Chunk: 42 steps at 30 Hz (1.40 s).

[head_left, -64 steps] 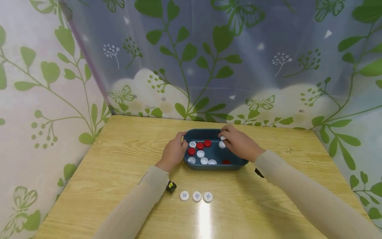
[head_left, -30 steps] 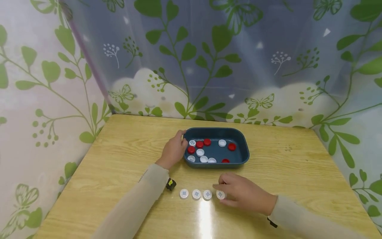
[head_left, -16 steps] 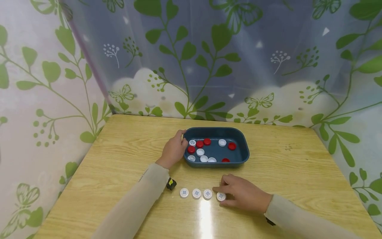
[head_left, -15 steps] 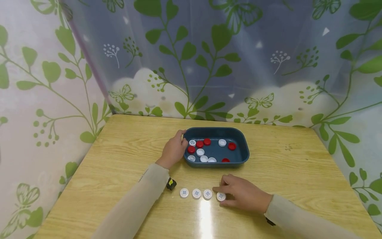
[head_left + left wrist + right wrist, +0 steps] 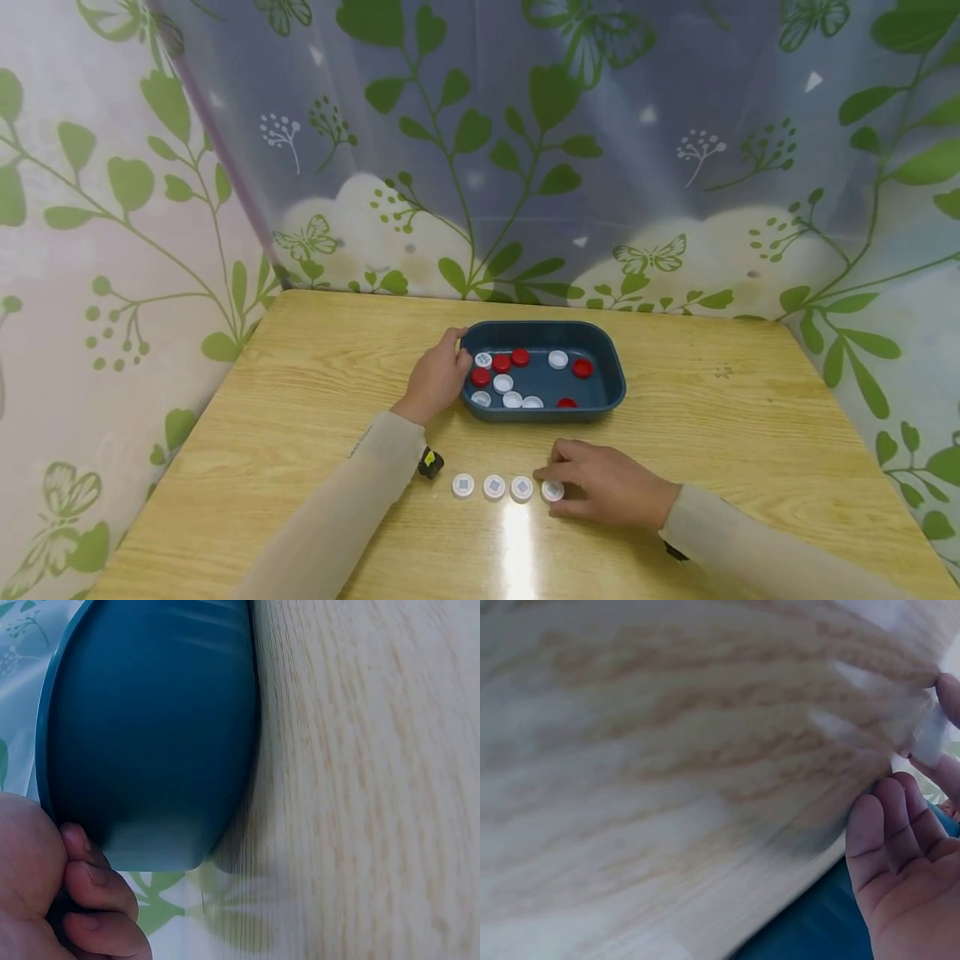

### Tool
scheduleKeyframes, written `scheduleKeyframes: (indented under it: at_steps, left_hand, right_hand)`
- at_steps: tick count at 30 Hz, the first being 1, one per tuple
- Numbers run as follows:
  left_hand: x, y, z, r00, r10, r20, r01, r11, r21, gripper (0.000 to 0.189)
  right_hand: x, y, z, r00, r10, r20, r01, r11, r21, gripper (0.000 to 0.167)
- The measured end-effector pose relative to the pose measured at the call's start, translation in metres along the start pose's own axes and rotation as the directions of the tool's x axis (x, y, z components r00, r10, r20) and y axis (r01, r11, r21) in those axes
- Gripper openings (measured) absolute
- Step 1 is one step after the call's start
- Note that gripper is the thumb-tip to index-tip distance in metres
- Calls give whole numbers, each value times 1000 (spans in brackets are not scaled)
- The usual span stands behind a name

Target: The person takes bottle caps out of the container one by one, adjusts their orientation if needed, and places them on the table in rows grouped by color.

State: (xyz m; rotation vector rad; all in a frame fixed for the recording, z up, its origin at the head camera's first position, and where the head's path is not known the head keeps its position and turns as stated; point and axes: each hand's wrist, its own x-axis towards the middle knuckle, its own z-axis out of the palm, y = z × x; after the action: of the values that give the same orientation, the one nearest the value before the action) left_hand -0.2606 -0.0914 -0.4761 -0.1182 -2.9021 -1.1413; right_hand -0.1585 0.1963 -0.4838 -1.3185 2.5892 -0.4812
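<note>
My left hand (image 5: 433,382) grips the left end of a dark blue oblong tray (image 5: 543,413), fingers curled at its rim (image 5: 43,735) in the left wrist view. Inside lie several white bottle caps (image 5: 503,383) and red bottle caps (image 5: 521,357), some with their hollow side up. In front of the tray, my right hand (image 5: 611,485) pinches a white bottle cap (image 5: 552,492) with a bluish mark on top, at the table surface. It stands at the right end of a row with three similar caps (image 5: 493,487). The right wrist view shows this cap partly hidden between fingers.
The wooden table (image 5: 315,350) carries the tray and the row. Behind it hangs a leaf-patterned cloth (image 5: 480,167), with more patterned cloth at both sides. A bright light reflection (image 5: 516,542) falls on the wood before the row.
My right hand has brought a white cap from the tray to the row's right end, and over the last half second shifted it slightly left. My left hand has stayed on the tray.
</note>
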Motion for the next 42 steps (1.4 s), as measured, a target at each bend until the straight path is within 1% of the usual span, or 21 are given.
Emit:
scheduleKeyframes:
  at_steps: [3, 9, 13, 17, 20, 23, 28, 31, 34, 36, 38, 40, 42]
  left_hand:
    - [0, 0, 0, 1000, 0, -2, 0, 1000, 1, 46]
    - [0, 0, 0, 1000, -2, 2, 2, 1000, -3, 46]
    - [0, 0, 1, 1000, -5, -1, 5, 1000, -6, 45]
    - [0, 0, 1, 1000, 7, -5, -7, 1000, -15, 45]
    - [0, -1, 1, 1000, 14, -5, -15, 1000, -23, 45]
    - [0, -1, 2, 1000, 17, -8, -17, 999, -27, 45]
    - [0, -3, 2, 1000, 22, -12, -23, 999, -28, 45]
    - [0, -3, 2, 1000, 15, -5, -15, 999, -33, 45]
    - [0, -3, 2, 1000, 8, 2, -8, 999, -33, 45]
    - [0, -2, 2, 1000, 8, 3, -8, 999, -35, 45]
    - [0, -2, 1, 1000, 13, 1, -13, 999, -35, 45]
    - [0, -3, 1, 1000, 16, 3, -16, 999, -37, 45]
    - [1, -4, 0, 1000, 13, 9, -13, 999, -44, 45]
  right_hand:
    - [1, 0, -2, 1000, -6, 1, 6, 1000, 0, 40]
    - [3, 0, -1, 1000, 9, 23, -9, 1000, -1, 38]
    - [6, -3, -2, 998, 50, 43, -51, 998, 25, 32]
    - [8, -5, -4, 993, 104, 60, -107, 993, 54, 29]
    - [8, -6, -4, 991, 111, 68, -115, 992, 57, 28]
    - [8, -5, -4, 992, 105, 72, -109, 992, 58, 28]
    - [8, -3, -5, 991, 109, 71, -112, 993, 40, 35]
    - [10, -2, -12, 994, 106, 24, -107, 994, 16, 37]
    - [13, 0, -30, 993, 83, -86, -84, 996, -7, 30]
    - [18, 4, -46, 983, 67, -171, -72, 997, -21, 25]
    - [24, 11, -64, 967, 70, -247, -86, 995, -55, 21]
    - [32, 21, -81, 956, 95, -277, -125, 988, -94, 21]
    - [42, 33, -96, 956, 143, -256, -184, 972, -143, 23]
